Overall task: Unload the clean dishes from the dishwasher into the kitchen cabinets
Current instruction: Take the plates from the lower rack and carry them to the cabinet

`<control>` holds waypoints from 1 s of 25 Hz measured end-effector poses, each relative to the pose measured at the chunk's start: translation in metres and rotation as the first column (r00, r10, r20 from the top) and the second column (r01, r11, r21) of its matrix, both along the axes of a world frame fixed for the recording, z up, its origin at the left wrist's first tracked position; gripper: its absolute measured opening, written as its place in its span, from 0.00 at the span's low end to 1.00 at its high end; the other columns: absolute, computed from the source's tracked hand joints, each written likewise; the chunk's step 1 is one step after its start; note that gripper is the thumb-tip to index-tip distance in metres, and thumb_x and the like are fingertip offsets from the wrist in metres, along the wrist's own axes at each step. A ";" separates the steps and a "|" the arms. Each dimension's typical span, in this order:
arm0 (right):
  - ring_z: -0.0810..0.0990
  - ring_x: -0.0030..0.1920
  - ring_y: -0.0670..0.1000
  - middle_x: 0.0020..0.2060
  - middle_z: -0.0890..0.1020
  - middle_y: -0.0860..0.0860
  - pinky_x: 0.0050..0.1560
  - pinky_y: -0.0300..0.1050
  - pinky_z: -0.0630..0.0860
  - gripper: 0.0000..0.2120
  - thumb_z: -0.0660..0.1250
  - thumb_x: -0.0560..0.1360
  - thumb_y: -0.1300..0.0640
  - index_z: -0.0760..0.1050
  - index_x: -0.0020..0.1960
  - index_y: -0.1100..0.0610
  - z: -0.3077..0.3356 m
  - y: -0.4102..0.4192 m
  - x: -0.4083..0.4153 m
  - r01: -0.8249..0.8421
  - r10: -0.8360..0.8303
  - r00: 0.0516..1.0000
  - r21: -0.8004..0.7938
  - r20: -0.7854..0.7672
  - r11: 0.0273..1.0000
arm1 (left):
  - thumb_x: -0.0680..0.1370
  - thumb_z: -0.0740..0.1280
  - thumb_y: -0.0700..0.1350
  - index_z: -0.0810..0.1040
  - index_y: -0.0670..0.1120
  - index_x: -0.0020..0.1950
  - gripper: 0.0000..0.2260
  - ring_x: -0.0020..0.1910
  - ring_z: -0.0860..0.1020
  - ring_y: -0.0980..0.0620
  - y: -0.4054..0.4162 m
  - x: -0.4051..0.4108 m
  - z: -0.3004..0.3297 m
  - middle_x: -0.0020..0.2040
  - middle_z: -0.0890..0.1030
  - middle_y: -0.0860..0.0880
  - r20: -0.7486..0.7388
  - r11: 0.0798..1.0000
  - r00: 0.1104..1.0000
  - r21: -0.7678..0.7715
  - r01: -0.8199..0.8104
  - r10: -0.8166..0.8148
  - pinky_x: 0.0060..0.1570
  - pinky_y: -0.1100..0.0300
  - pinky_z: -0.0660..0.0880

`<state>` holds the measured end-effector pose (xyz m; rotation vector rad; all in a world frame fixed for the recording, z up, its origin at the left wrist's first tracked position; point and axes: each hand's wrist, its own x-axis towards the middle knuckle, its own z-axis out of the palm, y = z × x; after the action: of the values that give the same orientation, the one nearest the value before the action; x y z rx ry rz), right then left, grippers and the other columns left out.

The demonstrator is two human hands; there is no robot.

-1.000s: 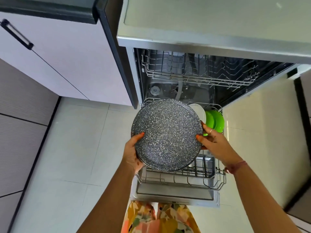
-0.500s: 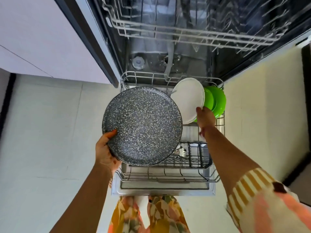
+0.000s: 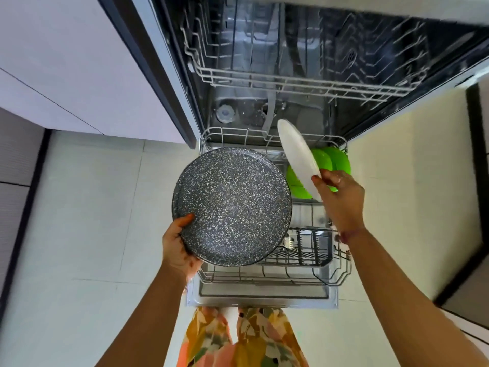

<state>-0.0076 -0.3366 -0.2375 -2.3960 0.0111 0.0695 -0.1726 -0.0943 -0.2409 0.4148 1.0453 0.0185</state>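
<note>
Here, white plate between right fingers

Pale square floor tiles with thin grout lines cover the ground, catching bright, even daylight. At upper left stand flat cabinet fronts in a soft lilac-white, split by a narrow seam, with a dark vertical panel edge along their right side. Further left a grey ribbed surface rises (its material is unclear). A dark strip borders the floor at far right.
</note>
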 end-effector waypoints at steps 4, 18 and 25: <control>0.83 0.44 0.53 0.47 0.84 0.55 0.52 0.31 0.75 0.14 0.69 0.74 0.57 0.80 0.58 0.57 0.094 -0.001 -0.056 -0.361 0.373 0.865 -0.098 0.336 0.927 | 0.78 0.58 0.44 0.78 0.44 0.58 0.13 0.49 0.82 0.42 0.001 -0.002 0.057 0.50 0.84 0.43 0.106 1.000 0.994 0.006 -0.004 0.003 0.47 0.45 0.80; 0.75 0.63 0.51 0.58 0.80 0.53 0.69 0.51 0.68 0.19 0.62 0.78 0.45 0.79 0.60 0.56 0.208 0.039 -0.152 -0.681 0.763 0.533 -0.348 0.366 0.644 | 0.74 0.58 0.66 0.73 0.48 0.69 0.30 0.65 0.74 0.40 0.023 -0.040 0.169 0.66 0.76 0.43 0.301 1.000 0.954 0.015 -0.020 0.014 0.66 0.41 0.68; 0.73 0.64 0.51 0.66 0.72 0.47 0.61 0.51 0.75 0.28 0.64 0.76 0.44 0.61 0.73 0.46 0.214 0.079 -0.120 0.238 0.021 0.915 0.579 -0.404 0.780 | 0.73 0.59 0.65 0.78 0.49 0.63 0.28 0.60 0.76 0.39 0.029 -0.049 0.179 0.62 0.79 0.42 0.326 0.995 0.942 -0.029 0.095 -0.080 0.62 0.40 0.70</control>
<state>-0.1273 -0.2578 -0.0237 -1.6750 0.2784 0.4318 -0.2216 -0.0649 -0.0620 0.4017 0.6996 -0.0159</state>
